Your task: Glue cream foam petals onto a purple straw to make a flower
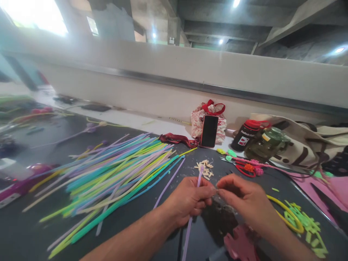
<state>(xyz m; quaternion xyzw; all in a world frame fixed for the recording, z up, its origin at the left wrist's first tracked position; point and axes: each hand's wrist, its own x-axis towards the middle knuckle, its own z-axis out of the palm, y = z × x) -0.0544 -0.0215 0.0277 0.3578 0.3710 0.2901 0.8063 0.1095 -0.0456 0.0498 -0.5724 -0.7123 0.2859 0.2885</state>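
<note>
The left hand (187, 199) gripped one purple stick (187, 235) over the worktop (165, 250), the right hand (243, 197) pinched narrow beside it, its contents impossible to tell, while cream pieces (207, 171) looked already cut and a large pile of long sticks (122, 174) seemingly awaited handling.

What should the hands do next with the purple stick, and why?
Maybe bring the right hand a little left to pinch the purple stick too. The left hand grips the stick, and the right hand's fingers are bunched close beside the left hand, so it's a short reach. I can't tell if they hold something tiny.
</note>
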